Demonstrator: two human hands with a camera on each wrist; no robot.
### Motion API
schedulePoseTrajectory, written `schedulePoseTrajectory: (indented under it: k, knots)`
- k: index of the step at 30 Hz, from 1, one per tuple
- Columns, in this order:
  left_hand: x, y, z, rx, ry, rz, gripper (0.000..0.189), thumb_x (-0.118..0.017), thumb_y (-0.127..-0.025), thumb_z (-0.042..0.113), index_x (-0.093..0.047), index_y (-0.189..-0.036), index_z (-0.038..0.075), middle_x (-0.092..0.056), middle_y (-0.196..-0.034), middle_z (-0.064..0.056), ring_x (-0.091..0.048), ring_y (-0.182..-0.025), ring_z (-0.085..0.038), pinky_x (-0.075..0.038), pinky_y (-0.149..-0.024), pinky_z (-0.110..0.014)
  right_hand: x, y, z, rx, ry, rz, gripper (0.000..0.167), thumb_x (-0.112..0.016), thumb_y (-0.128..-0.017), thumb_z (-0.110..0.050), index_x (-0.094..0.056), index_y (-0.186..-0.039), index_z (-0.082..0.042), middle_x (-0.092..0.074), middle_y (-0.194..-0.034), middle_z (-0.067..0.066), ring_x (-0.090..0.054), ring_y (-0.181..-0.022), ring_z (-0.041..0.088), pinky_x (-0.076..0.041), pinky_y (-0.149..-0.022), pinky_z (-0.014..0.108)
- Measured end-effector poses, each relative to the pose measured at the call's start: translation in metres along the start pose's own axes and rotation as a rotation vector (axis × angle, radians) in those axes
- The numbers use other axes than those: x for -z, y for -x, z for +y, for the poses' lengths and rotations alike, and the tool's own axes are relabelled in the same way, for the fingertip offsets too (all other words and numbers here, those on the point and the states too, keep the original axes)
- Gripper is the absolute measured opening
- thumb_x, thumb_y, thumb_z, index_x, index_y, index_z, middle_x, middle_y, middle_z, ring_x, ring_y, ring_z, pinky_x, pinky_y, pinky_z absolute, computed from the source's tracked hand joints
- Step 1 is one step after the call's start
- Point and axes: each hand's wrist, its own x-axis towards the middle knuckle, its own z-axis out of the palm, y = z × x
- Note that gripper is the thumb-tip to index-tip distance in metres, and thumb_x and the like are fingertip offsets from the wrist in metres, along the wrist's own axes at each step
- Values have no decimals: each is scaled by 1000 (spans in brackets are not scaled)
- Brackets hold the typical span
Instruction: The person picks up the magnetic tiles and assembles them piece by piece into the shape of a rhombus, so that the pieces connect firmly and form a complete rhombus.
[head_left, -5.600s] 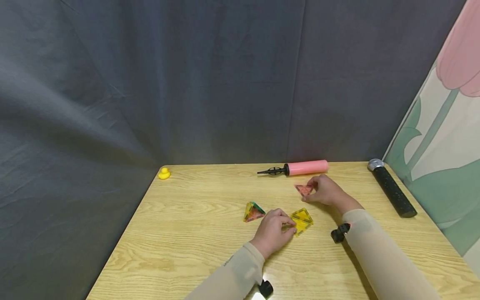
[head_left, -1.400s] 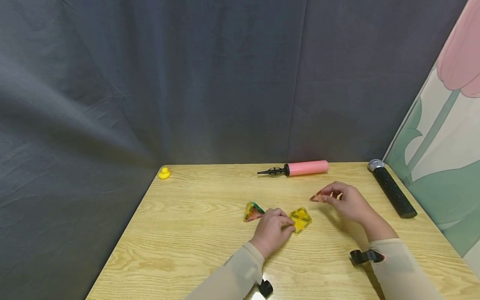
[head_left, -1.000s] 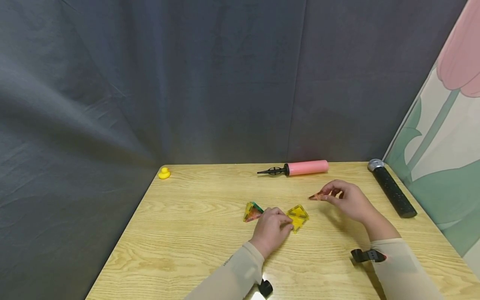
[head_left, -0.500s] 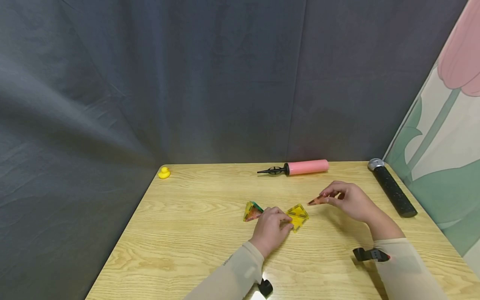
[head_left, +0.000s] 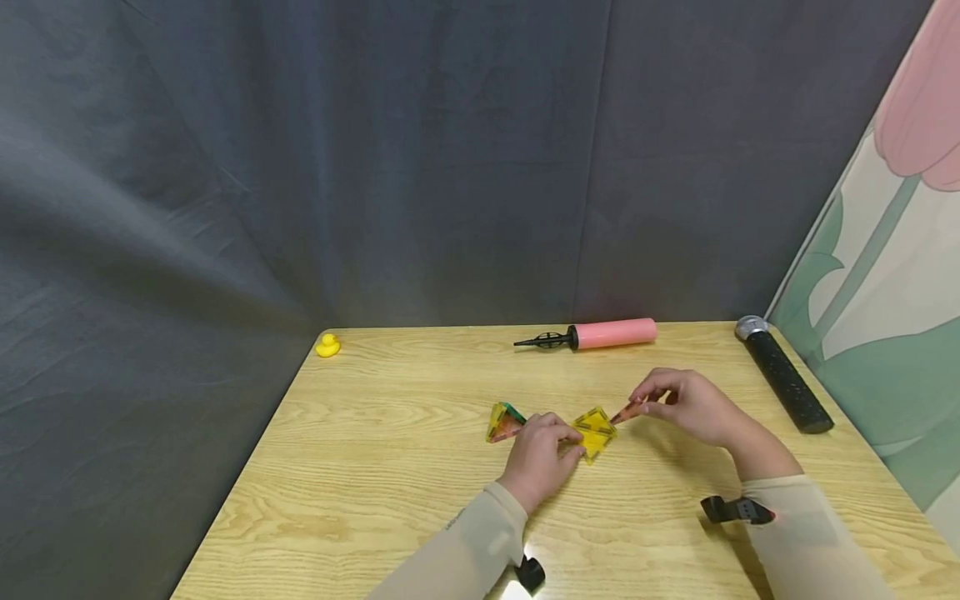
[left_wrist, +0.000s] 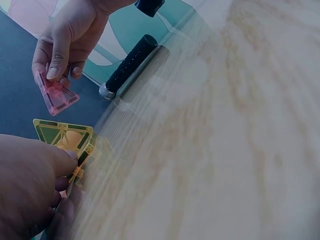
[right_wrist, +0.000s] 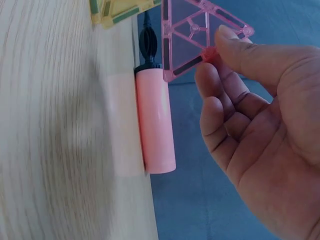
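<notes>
My left hand (head_left: 543,458) pinches two yellow triangular magnetic tiles (head_left: 595,433) at their left side. In the left wrist view the thumb lies against a yellow tile (left_wrist: 80,156), and the tiles stand at an angle to each other. My right hand (head_left: 693,408) holds a red triangular magnetic tile (head_left: 626,412) between thumb and fingers, its lower tip right at the yellow tiles' right corner. The right wrist view shows this red tile (right_wrist: 187,35) pinched by one corner. Left of the left hand stands a small yellow, red and green tile pyramid (head_left: 504,423), partly hidden by the fingers.
A pink hand pump (head_left: 615,333) with a black nozzle lies along the back edge of the wooden table (head_left: 337,483). At the right edge lies a black microphone (head_left: 787,379). A yellow rubber duck (head_left: 327,346) sits at the back left corner, before a dark curtain (head_left: 450,167).
My right hand has picked the red tile up off the far table and brought it nearer, down to the yellow tiles' right corner. The left hand has shifted the yellow tiles slightly left.
</notes>
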Motion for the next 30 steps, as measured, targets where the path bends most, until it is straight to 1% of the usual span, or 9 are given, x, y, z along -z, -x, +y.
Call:
schedulePoseTrajectory:
  k: [4,12,20,26,30]
  knots:
    - [0,0,0,1,2,4,16,-78,-97,38,-82,-110,29,-63,-102,19,-57,-96,-3,-50,-88,-23,-2,-1,-4,7,5,-17,24,-81,-90,-2,-80,-97,-25,-72,-94,-10,-59,-80,13,-48,-67,28]
    - [-1,-1,-2,-1,16,13,15,-78,-97,37,-82,-109,29,-63,-101,20,-57,-97,-3,-50,-89,-23,-7,-2,-8,-5,-5,-26,25,-82,-89,-1,-79,-96,-25,-71,-92,-10,-60,-80,14,-49,-68,28]
    - [-1,-1,-2,3,19,16,15,-79,-96,37,-82,-109,29,-64,-101,19,-57,-98,-4,-50,-89,-24,-12,-2,-9,26,-30,-48,24,-83,-88,0,-80,-95,-23,-73,-93,-9,-59,-78,13,-49,-66,29]
    - [-1,-1,-1,3,24,19,15,-79,-96,36,-82,-108,29,-64,-101,20,-58,-98,-4,-50,-90,-25,-14,-3,-12,26,-44,-95,19,-83,-89,-4,-81,-97,-21,-72,-96,-9,-59,-81,12,-49,-68,29]
    - [-1,-1,-2,5,20,22,14,-80,-96,36,-82,-108,29,-64,-101,19,-58,-98,-4,-50,-89,-24,-16,-3,-13,28,-69,-121,18,-84,-89,-6,-82,-97,-22,-72,-96,-8,-60,-83,13,-48,-68,29]
